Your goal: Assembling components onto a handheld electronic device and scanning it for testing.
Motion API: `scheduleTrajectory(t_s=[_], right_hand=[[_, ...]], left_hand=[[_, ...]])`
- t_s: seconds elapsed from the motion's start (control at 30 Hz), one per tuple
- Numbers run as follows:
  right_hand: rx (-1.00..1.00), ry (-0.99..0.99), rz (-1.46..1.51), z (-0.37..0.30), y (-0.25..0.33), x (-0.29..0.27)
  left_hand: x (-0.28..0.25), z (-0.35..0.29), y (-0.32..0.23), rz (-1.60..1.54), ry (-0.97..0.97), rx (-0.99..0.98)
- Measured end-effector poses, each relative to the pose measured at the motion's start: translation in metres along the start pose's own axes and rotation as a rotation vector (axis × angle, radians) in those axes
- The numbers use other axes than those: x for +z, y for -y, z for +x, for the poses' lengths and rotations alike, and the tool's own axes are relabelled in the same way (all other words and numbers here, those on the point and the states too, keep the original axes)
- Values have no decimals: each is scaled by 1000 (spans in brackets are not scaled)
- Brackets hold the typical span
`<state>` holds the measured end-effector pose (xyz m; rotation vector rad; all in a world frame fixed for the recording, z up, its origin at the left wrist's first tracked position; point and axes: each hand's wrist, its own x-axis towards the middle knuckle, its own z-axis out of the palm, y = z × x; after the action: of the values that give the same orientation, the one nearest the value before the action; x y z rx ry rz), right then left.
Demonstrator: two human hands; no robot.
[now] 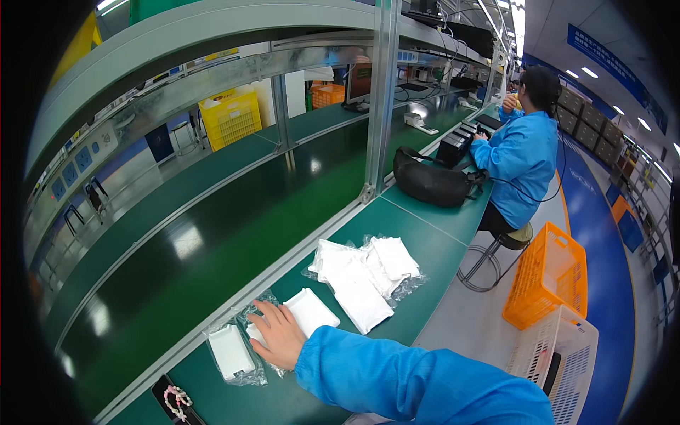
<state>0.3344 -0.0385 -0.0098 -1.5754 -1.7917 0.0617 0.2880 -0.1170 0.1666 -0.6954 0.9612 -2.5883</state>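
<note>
L head cam looks down on nr. bench (439, 248).

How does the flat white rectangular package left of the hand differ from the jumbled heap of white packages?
The flat white package is one rectangle; the white heap has several uneven pieces. The package lies beside the right hand; the heap lies farther away. Both have clear plastic film.

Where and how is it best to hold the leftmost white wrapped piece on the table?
I would come from above and pinch the leftmost white piece across its two long sides, near the middle. It lies flat, longer than wide, with loose clear film around it, so its straight edges seem surer.
</note>
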Motion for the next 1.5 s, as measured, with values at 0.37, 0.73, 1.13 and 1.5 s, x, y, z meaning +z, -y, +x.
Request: scheduleTrajectory(t_s=[0.37,0.73,1.13,1.5], right_hand=[[-38,7,30,4,11,-1],[-19,-10,13,3,12,-2],[-36,5,8,7,13,-2],[-71,9,-31,7,16,-3]], left_hand=[[-10,12,-3,-31,23,-43],[-30,22,-16,8,16,-101],[-18,12,-32,51,-131,-206],[-15,12,-37,40,-145,-235]])
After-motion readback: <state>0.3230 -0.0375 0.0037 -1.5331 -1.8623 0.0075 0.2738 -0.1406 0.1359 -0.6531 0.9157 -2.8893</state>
